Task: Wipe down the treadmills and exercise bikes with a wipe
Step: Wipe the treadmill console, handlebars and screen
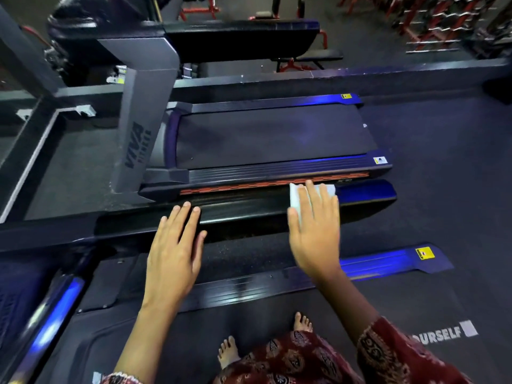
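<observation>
Gym treadmill handrail [249, 212]: right hand [314, 231], fingers spread, presses a soft, limp white wipe [328, 191] flat; left hand [173, 245] rests open.

Red weight racks [443, 26] at far right; black bench [310, 55] beside them.

1. Mostly covered by the flat right hand [314, 231]: white wipe [328, 189], only far edges showing.
2. Blurred beyond reading: red-framed weight racks [443, 20], far right.
3. Cut by right edge: white floor lettering [437, 337], ending "OURSELF".
4. Smeared by blur, near left: glossy blue-lit treadmill rail [52, 314].
5. Too small to read: yellow warning sticker [424, 253].
</observation>
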Action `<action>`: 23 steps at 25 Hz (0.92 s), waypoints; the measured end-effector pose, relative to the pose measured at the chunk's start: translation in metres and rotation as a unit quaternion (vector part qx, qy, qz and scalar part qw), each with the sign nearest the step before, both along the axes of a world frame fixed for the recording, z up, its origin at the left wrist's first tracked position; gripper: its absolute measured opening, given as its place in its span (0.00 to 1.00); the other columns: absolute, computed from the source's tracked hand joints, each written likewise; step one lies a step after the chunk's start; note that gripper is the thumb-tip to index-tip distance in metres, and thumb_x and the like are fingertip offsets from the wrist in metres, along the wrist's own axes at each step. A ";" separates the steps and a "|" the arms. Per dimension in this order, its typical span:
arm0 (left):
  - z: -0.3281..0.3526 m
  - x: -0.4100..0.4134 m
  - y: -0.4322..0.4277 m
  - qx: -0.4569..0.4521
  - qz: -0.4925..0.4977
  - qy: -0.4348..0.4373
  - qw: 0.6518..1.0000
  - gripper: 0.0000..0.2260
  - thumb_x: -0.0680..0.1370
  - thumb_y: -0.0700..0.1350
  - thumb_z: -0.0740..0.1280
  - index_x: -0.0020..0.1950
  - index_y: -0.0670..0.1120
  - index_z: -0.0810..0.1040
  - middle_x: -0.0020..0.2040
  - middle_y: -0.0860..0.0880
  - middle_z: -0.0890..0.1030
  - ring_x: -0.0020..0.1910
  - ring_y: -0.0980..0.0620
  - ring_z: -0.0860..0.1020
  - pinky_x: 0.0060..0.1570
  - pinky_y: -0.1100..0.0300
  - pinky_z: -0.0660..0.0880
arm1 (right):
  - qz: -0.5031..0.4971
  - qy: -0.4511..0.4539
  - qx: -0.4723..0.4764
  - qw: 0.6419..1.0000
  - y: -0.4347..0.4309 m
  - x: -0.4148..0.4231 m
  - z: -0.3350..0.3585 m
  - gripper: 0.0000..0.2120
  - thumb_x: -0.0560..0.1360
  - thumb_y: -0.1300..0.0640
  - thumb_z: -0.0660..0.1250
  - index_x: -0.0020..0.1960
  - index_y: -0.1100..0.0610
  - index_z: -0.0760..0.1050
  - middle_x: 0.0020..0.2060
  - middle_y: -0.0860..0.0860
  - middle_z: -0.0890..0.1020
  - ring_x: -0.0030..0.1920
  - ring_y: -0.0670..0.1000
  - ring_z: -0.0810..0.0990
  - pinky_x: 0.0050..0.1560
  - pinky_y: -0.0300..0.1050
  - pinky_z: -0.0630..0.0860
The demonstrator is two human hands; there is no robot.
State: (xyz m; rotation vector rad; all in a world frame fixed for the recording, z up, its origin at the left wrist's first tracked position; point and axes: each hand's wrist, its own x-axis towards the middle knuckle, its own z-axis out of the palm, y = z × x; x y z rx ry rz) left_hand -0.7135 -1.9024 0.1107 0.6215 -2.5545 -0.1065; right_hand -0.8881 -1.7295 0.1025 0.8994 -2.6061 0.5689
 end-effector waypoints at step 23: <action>0.021 0.108 -0.099 0.169 0.233 -0.011 0.958 0.21 0.79 0.40 0.64 0.72 0.40 0.68 0.74 0.37 0.63 0.74 0.38 0.60 0.72 0.49 0.51 | 0.213 0.028 0.096 0.972 -0.188 0.118 0.029 0.21 0.77 0.55 0.52 0.58 0.63 0.79 0.52 0.57 0.83 0.52 0.61 0.82 0.54 0.54 0.77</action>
